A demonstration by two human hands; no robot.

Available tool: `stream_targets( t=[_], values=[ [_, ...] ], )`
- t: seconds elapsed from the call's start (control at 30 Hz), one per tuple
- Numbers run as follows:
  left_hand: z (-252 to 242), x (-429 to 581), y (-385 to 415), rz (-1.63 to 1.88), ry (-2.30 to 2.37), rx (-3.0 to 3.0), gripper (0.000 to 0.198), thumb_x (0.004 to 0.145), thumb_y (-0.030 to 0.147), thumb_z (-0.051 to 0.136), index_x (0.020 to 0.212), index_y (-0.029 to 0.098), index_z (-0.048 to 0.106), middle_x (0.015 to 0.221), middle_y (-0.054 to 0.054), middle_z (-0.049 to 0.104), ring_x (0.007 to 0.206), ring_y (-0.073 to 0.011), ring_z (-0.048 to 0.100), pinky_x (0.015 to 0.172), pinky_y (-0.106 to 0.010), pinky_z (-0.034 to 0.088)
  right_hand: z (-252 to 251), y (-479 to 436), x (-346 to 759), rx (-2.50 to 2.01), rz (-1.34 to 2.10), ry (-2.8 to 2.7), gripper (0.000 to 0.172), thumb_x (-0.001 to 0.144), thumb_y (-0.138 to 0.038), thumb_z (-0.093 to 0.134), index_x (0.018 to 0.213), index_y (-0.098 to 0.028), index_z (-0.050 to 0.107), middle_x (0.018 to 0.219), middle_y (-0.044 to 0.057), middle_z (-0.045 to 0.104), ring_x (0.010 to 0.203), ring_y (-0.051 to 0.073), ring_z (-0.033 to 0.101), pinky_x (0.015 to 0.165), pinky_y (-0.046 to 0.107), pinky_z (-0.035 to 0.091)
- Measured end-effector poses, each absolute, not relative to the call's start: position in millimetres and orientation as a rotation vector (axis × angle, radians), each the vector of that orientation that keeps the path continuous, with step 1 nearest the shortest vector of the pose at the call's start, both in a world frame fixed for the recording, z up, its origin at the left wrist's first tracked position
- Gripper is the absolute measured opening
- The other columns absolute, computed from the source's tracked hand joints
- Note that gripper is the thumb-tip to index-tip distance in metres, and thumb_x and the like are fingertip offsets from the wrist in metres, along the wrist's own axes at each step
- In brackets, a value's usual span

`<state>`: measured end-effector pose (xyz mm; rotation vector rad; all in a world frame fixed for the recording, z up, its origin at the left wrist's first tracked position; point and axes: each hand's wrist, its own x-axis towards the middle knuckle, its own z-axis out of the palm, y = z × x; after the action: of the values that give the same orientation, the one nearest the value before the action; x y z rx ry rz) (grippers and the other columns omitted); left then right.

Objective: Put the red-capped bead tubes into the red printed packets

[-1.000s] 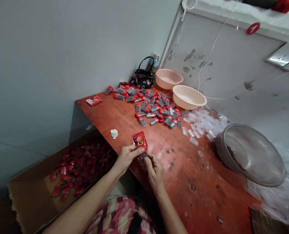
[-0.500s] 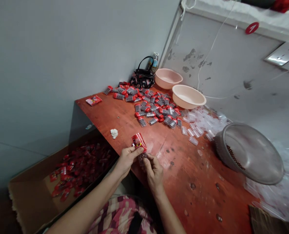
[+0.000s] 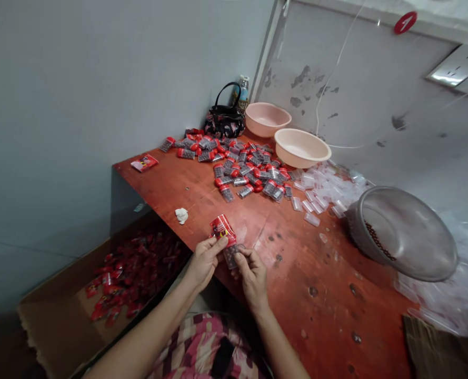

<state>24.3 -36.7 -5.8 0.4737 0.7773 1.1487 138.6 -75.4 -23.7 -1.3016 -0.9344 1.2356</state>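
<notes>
My left hand (image 3: 204, 263) pinches a small printed red packet (image 3: 222, 226) between thumb and fingers, over the near edge of the table. Just below it, my right hand (image 3: 254, 278) grips a small clear container (image 3: 230, 258) filled with dark round pieces. The container's upper end meets the packet's lower edge; whether it is inside, I cannot tell. Farther back lies a pile of similar filled containers with red caps (image 3: 253, 169). A crumpled white scrap (image 3: 181, 215) rests on the table left of my hands.
A cardboard box (image 3: 56, 321) full of red packets stands low at the left. Along the wall are a black handbag (image 3: 225, 122), a pink basin (image 3: 267, 119), a cream basin (image 3: 301, 149), loose clear containers (image 3: 320, 189) and a grey basin (image 3: 407, 231) with brown pieces. Another red packet (image 3: 144, 162) lies at the far left.
The view has shifted slightly, so the table things appear a little higher and further left. Both hands keep their hold on the packet and container, with little visible movement.
</notes>
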Motion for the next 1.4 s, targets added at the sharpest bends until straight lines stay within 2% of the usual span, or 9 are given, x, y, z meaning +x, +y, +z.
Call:
stream_targets(
  t=[0.2, 0.4, 0.53, 0.63, 0.7, 0.87, 1.03, 1.2, 1.4],
  values=[
    [-8.1, 24.8, -34.0, 1.131, 0.882, 0.493, 0.017, 0.062, 0.024, 0.069, 0.067, 0.009, 0.063, 0.060, -0.003, 0.064, 0.054, -0.0127, 0.057, 0.056, -0.025, 0.046, -25.2, -80.3, 138.3, -1.365, 1.036, -1.099, 0.019, 0.077, -0.031, 0.056, 0.090, -0.018, 0.060, 0.067, -0.001, 0.058, 0.051, 0.010, 0.051, 0.049, 0.021, 0.042],
    [-9.9, 25.8, -37.1, 1.106, 0.837, 0.511, 0.018, 0.066, 0.027, 0.065, 0.070, 0.009, 0.064, 0.066, -0.006, 0.066, 0.057, -0.0145, 0.058, 0.057, -0.028, 0.046, -27.0, -77.4, 139.2, -1.280, 1.308, -0.843, 0.022, 0.076, -0.037, 0.056, 0.083, -0.016, 0.056, 0.052, -0.004, 0.053, 0.038, 0.007, 0.045, 0.037, 0.017, 0.036],
    [-11.6, 17.2, -35.8, 0.955, 0.673, 0.508, 0.021, 0.070, 0.027, 0.061, 0.075, 0.007, 0.066, 0.076, -0.012, 0.067, 0.065, -0.0195, 0.061, 0.063, -0.033, 0.047, -25.9, -76.8, 140.4, -1.257, 1.340, -0.812, 0.023, 0.074, -0.037, 0.058, 0.080, -0.015, 0.055, 0.050, -0.005, 0.053, 0.036, 0.006, 0.044, 0.036, 0.016, 0.036],
    [-14.0, 14.6, -35.3, 0.971, 0.664, 0.497, 0.021, 0.070, 0.028, 0.062, 0.072, 0.007, 0.066, 0.076, -0.012, 0.067, 0.067, -0.0191, 0.061, 0.066, -0.032, 0.047, -24.8, -78.8, 140.7, -1.274, 1.326, -0.840, 0.022, 0.076, -0.037, 0.056, 0.083, -0.016, 0.056, 0.051, -0.005, 0.053, 0.036, 0.006, 0.044, 0.036, 0.017, 0.037],
    [-15.4, 16.1, -36.0, 1.016, 0.727, 0.510, 0.019, 0.068, 0.027, 0.064, 0.070, 0.008, 0.066, 0.072, -0.010, 0.067, 0.064, -0.0167, 0.060, 0.066, -0.030, 0.047, -24.9, -81.1, 140.9, -1.320, 1.236, -0.935, 0.021, 0.077, -0.035, 0.055, 0.088, -0.017, 0.058, 0.057, -0.003, 0.056, 0.042, 0.008, 0.048, 0.040, 0.018, 0.040],
    [-17.4, 19.2, -38.3, 1.040, 0.905, 0.602, 0.018, 0.063, 0.025, 0.068, 0.073, 0.010, 0.066, 0.067, -0.004, 0.066, 0.063, -0.0148, 0.058, 0.067, -0.028, 0.046, -25.7, -85.3, 141.0, -1.388, 0.934, -1.191, 0.020, 0.076, -0.030, 0.057, 0.092, -0.018, 0.062, 0.078, 0.004, 0.063, 0.067, 0.015, 0.057, 0.064, 0.026, 0.046],
    [-13.1, 15.0, -41.0, 1.064, 1.059, 0.800, 0.018, 0.063, 0.028, 0.068, 0.067, 0.010, 0.067, 0.062, -0.002, 0.064, 0.056, -0.0136, 0.055, 0.056, -0.025, 0.043, -27.9, -81.7, 140.0, -1.276, 1.309, -0.848, 0.021, 0.076, -0.035, 0.057, 0.084, -0.016, 0.058, 0.053, -0.003, 0.056, 0.038, 0.007, 0.046, 0.038, 0.018, 0.038],
    [-7.7, 19.6, -43.6, 0.975, 0.762, 0.563, 0.022, 0.069, 0.030, 0.063, 0.075, 0.010, 0.067, 0.078, -0.010, 0.068, 0.067, -0.0188, 0.061, 0.065, -0.031, 0.046, -30.1, -82.5, 141.2, -1.239, 1.343, -0.785, 0.022, 0.075, -0.036, 0.058, 0.083, -0.015, 0.057, 0.050, -0.004, 0.054, 0.037, 0.007, 0.046, 0.037, 0.017, 0.037],
    [-11.2, 29.1, -47.5, 1.024, 0.804, 0.476, 0.019, 0.066, 0.024, 0.066, 0.078, 0.009, 0.068, 0.074, -0.008, 0.068, 0.069, -0.0164, 0.061, 0.070, -0.027, 0.046, -27.2, -91.0, 138.8, -1.366, 1.053, -1.115, 0.020, 0.075, -0.030, 0.057, 0.090, -0.018, 0.063, 0.075, 0.003, 0.064, 0.062, 0.014, 0.057, 0.053, 0.022, 0.045]
  ],
)
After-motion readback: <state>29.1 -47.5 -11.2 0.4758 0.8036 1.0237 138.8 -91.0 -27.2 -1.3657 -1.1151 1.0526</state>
